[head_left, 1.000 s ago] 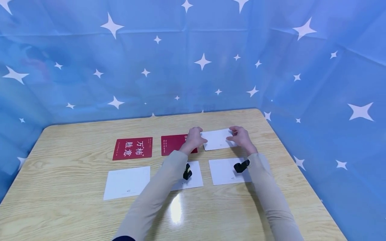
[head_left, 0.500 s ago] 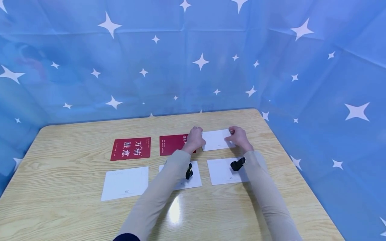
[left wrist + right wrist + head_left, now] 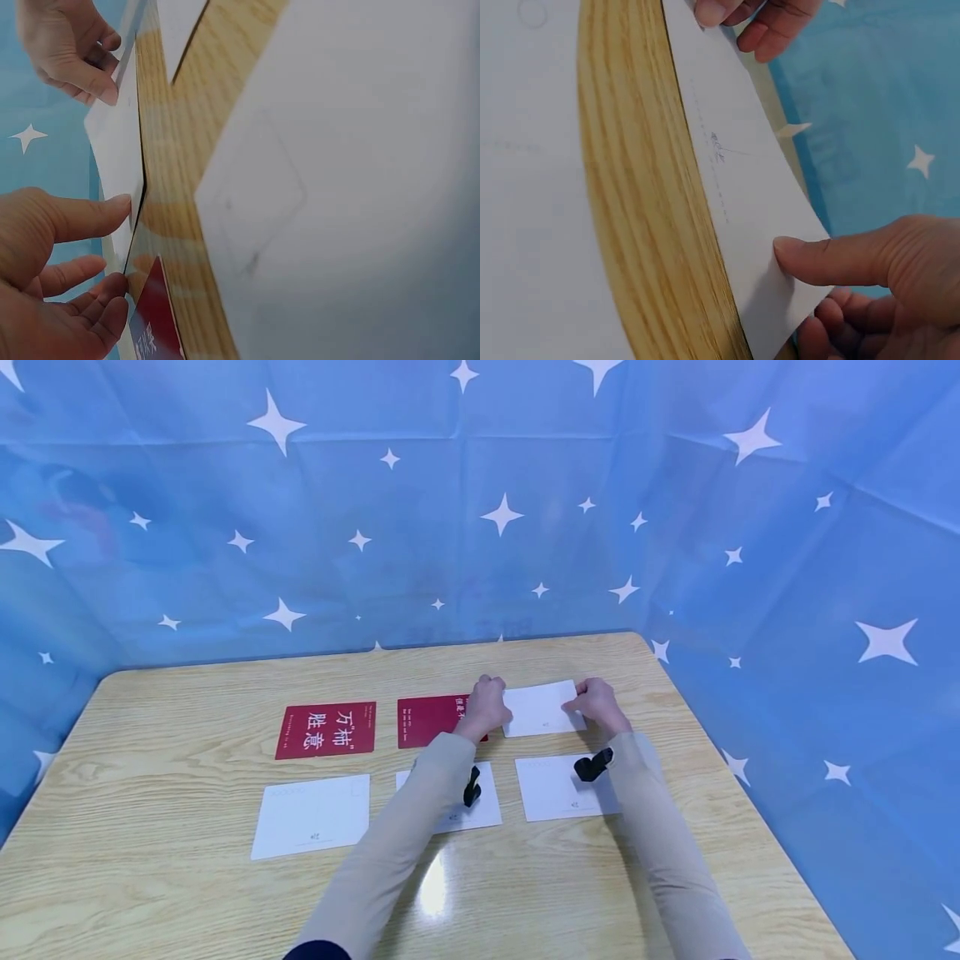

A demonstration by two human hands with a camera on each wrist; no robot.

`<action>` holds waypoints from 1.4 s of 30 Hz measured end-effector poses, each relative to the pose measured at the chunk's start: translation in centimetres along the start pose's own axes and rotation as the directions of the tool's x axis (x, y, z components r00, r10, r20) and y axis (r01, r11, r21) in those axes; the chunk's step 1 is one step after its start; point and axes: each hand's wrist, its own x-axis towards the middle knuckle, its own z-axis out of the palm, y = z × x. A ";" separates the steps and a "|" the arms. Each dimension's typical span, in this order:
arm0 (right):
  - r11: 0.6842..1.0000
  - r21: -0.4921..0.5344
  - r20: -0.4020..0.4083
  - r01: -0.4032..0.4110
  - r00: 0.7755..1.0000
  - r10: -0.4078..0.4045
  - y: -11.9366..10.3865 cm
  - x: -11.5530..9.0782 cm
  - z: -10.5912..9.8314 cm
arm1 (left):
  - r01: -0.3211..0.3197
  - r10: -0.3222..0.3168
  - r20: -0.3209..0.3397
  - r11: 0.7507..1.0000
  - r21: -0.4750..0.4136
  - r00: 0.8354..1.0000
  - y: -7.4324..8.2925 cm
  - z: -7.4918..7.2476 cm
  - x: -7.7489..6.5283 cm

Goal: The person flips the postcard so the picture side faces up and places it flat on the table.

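Note:
At the right end of the far row lies a white postcard (image 3: 542, 707), with both hands at its short sides. My left hand (image 3: 483, 707) holds its left edge, thumb on the face and the other fingers curled at the edge in the left wrist view. On the opposite side my right hand (image 3: 598, 704) pinches the right end; in the right wrist view its thumb presses the postcard (image 3: 742, 161) and the fingers are tucked beneath. Small print and a dashed line show on that face. A red card (image 3: 426, 722) with white characters is partly covered by the left hand.
Another red card (image 3: 326, 730) lies farther left. In the nearer row are a left white card (image 3: 311, 817), a middle white card (image 3: 480, 802) under the left forearm, and a right white card (image 3: 551, 789). Blue starry cloth (image 3: 420, 527) hangs behind the wooden table (image 3: 172, 793).
My right hand has shifted from over the far right corner to the postcard's right side, its fingers drawn in closer. The left hand stays nearly where it was.

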 end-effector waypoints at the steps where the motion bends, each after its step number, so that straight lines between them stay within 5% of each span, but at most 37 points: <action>1: 1.000 0.004 -0.003 0.024 1.000 -0.024 0.2 0.0 -0.1 | -0.001 0.001 0.000 1.000 0.003 1.000 0.0 0.0 0.0; 9: 0.982 0.071 -0.002 0.177 0.984 -0.177 1.2 -0.4 -0.7 | -0.002 0.002 -0.016 1.000 0.009 1.000 0.3 -0.2 -0.4; 18: 0.968 0.194 -0.031 0.158 0.987 -0.155 2.4 -0.6 -1.1 | -0.015 0.003 -0.072 0.986 -0.167 0.997 0.8 0.3 -0.4; 30: 0.892 0.348 -0.121 0.288 0.958 -0.262 3.0 -1.2 -2.1 | -0.090 -0.035 -0.248 0.875 -0.475 0.968 0.7 0.0 -0.9; 42: 0.875 0.353 -0.215 0.331 0.939 -0.268 3.0 -1.8 -2.3 | -0.090 -0.075 -0.248 0.801 -0.591 0.966 -0.3 -0.5 -0.6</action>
